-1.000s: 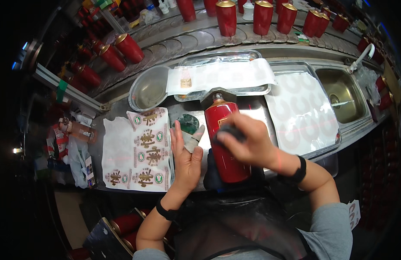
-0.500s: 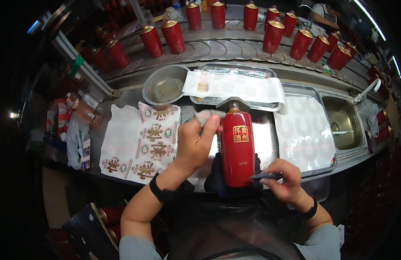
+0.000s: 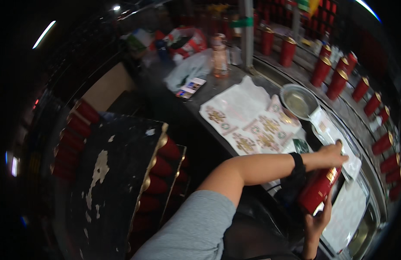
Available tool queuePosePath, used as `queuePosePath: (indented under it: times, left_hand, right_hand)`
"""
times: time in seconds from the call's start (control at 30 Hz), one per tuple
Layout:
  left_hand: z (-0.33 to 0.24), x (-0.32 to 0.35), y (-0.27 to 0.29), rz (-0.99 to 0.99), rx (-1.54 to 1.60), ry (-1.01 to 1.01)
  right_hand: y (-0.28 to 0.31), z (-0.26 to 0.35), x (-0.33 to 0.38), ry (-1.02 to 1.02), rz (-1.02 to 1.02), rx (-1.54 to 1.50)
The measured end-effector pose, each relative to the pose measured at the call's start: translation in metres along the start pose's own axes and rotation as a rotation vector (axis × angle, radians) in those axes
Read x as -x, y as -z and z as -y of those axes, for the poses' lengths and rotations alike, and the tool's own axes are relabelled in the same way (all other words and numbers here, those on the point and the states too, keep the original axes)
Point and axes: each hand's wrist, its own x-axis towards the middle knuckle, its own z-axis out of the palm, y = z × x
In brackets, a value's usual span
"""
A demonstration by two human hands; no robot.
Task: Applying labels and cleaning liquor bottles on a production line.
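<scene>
A tall red bottle [image 3: 317, 189] with a gold label lies tilted at the counter's near edge. My left hand [image 3: 332, 154], a black band on its wrist, is closed over the bottle's upper end. My right hand [image 3: 317, 221] cups the bottle's lower end from below. Just left of the bottle, white sheets of gold and red labels [image 3: 252, 125] are spread on the counter. Whether either hand also holds anything small is hidden.
A metal bowl [image 3: 298, 100] stands beyond the label sheets. Several red bottles [image 3: 339, 80] line a curved track behind the counter. A worn black board [image 3: 114, 173] and stacked red bottles [image 3: 79, 123] fill the left. A clear bottle [image 3: 219, 54] and a plastic bag [image 3: 187, 69] sit farther back.
The view has swung far to the left, showing the black board and stacked bottles. My left hand has moved from the bottle's side to its top; my right hand is now under its base.
</scene>
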Motion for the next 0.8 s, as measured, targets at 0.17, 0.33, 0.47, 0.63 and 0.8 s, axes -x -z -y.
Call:
queuePosePath:
  times: [0.17, 0.33, 0.47, 0.63, 0.8]
  left_hand:
    - [-0.003, 0.036, 0.053, 0.081, 0.144, 0.013]
    - [-0.028, 0.172, 0.196, 0.182, 0.248, -0.258]
    - [-0.064, 0.357, 0.258, -0.358, -0.295, -0.457]
    - [-0.11, 0.591, 0.302, -0.909, -0.263, 0.222]
    - [-0.065, 0.794, 0.34, -1.483, -0.94, 0.929]
  right_hand:
    - [0.029, 0.032, 0.02, 0.094, 0.179, -0.012]
    - [0.025, 0.07, -0.002, 0.22, 0.46, -0.039]
    - [-0.03, 0.086, -0.034, 0.777, 0.366, 0.084]
    - [-0.069, 0.12, -0.04, 0.435, 0.69, -0.074]
    - [-0.09, 0.141, -0.024, 0.243, 0.785, -0.112]
